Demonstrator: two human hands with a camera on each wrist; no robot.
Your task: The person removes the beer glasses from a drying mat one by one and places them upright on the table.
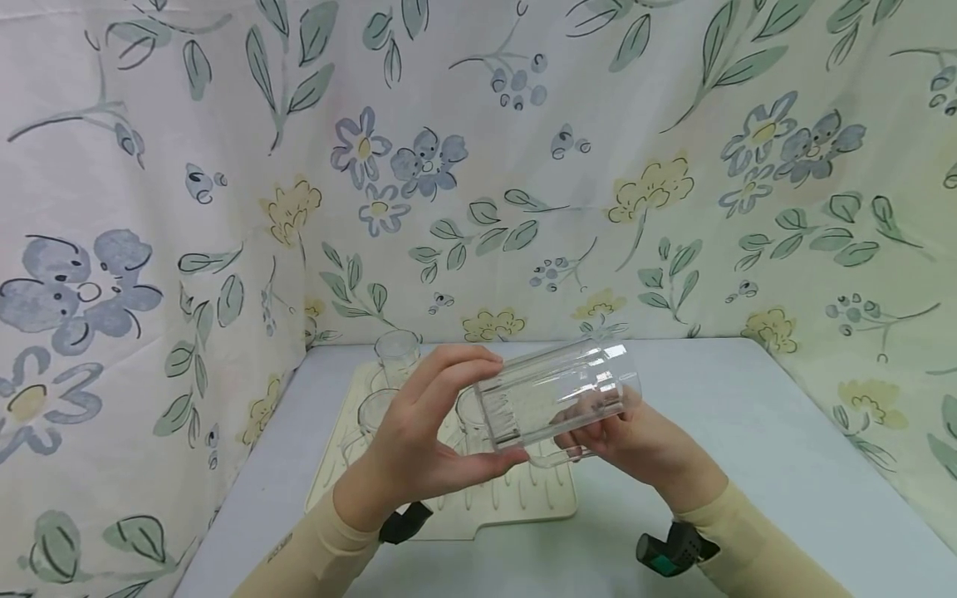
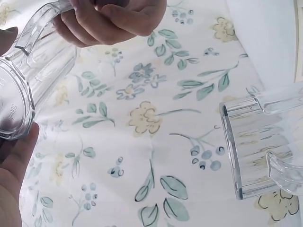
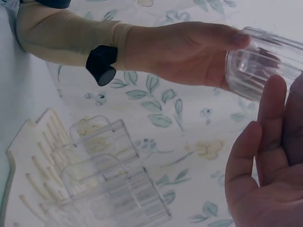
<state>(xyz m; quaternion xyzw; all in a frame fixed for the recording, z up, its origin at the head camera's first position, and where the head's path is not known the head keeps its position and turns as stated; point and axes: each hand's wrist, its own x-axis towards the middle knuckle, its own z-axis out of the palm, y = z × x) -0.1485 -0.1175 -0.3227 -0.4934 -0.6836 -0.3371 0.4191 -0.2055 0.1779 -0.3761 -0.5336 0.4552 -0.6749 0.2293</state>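
Note:
A clear ribbed mug is tilted almost onto its side above the mat, its base toward the left and its handle underneath. The left hand holds its base end between fingers and thumb; in the left wrist view the round base faces the camera. The right hand grips the mug by the handle side near the rim, its fingers partly seen through the glass. In the right wrist view the left hand pinches the base end, and the right hand shows its curled fingers close by.
A cream ridged drying mat lies on the white table, with several clear mugs on it, one at the back left and another nearer the front. Floral cloth hangs behind and to the left of the table.

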